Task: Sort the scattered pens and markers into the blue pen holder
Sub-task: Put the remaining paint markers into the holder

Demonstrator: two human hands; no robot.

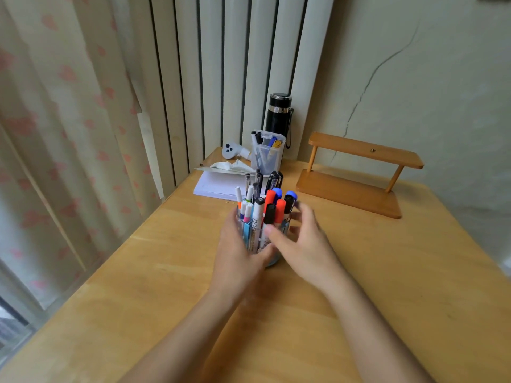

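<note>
blue pen holder [272, 261] between both grips; left hand [237, 252] wraps it, right hand [301, 241] open, touching.

A light wooden table [387, 272] stands in a room corner, daylight falling softly across its top. Behind it hang pale vertical blinds [221, 64]; at left, a cream curtain [55, 106] with pink hearts covers a window. A long crack [367, 87] runs down the off-white wall [456, 78] at right, above a small wooden shelf [356, 172] on the table.
</note>
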